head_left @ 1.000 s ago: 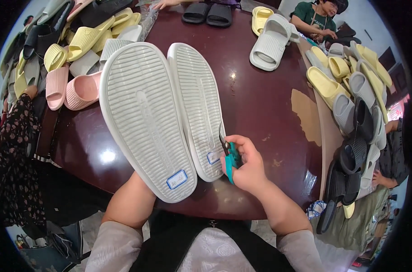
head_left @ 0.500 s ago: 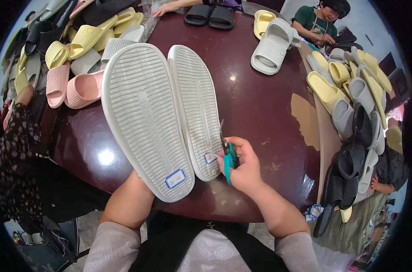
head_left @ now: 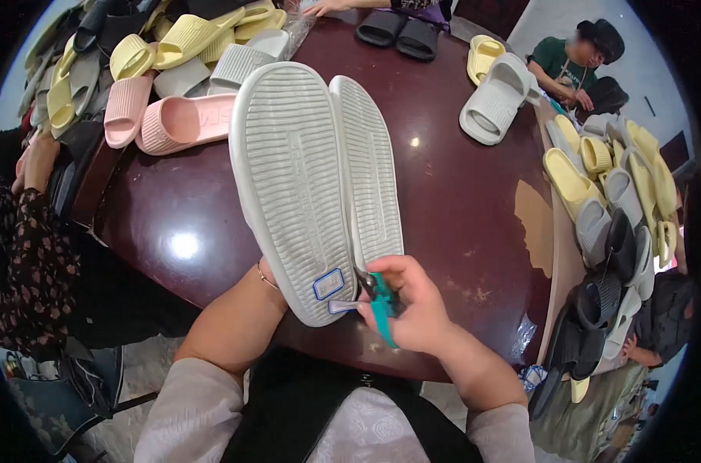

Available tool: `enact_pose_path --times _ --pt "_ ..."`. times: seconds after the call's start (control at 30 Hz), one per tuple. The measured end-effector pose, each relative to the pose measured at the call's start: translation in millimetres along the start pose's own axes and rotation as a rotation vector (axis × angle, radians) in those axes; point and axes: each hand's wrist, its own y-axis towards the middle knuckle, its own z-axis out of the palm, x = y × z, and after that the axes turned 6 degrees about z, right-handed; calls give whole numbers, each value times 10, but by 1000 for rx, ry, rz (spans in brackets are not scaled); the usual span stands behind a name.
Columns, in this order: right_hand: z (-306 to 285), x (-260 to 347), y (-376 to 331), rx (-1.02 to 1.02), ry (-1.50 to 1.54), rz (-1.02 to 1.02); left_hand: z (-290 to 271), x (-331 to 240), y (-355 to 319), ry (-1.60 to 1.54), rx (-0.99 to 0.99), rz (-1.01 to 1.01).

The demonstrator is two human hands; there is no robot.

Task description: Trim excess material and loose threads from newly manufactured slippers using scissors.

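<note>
Dark reddish-brown glossy round tabletop (head_left: 212,224) fills the middle, ringed by slipper piles: yellow, grey and pink foam slides (head_left: 165,69) at upper left, a yellow, grey and black stack (head_left: 613,201) down the right edge, a black pair (head_left: 401,31) at top, one light grey slide (head_left: 493,104) with a yellow one (head_left: 481,58) at upper right. Other people sit around the rim; a person in a green top at upper right, a floral sleeve at far left, partly cut off.

Pair of pale grey ribbed-sole foam slippers (head_left: 312,177) held soles up, side by side and touching, long axis running from near the chest away toward the top, toes pointing away, heels nearest the wearer. Slippers are raised over the tabletop centre, tilted toward the camera.

Small rectangular label with blue border (head_left: 329,284) sits on the heel of the left sole; print too small to make out. A small white tag (head_left: 341,306) sticks out at the heel edge just below it.

Left hand (head_left: 269,282) is under the slippers, mostly hidden; only wrist with thin bracelet shows, grip cannot be told. Right hand (head_left: 412,305) is curled closed around small teal-handled snips (head_left: 381,301), blades at the heel edge beside the white tag; whether blades touch it is unclear.
</note>
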Motion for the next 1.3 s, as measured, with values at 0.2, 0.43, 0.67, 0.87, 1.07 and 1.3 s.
enact_pose_path --times 0.2,0.43,0.67,0.87,1.07,1.3 --pt "196 125 157 -13 -77 124 -30 -31 -46 32 8 32" --pt "259 6 150 -216 -244 1 23 8 -94 -239 -131 -141" --pt "337 84 102 -247 -331 -35 120 -54 -201 -75 -3 -119" --pt "316 48 52 -212 -205 -86 166 80 -172 93 12 -35" --pt "311 37 69 -252 -261 -168 217 86 -97 301 126 52" --pt "291 30 83 -221 -312 -200 156 84 -129 145 -6 3"
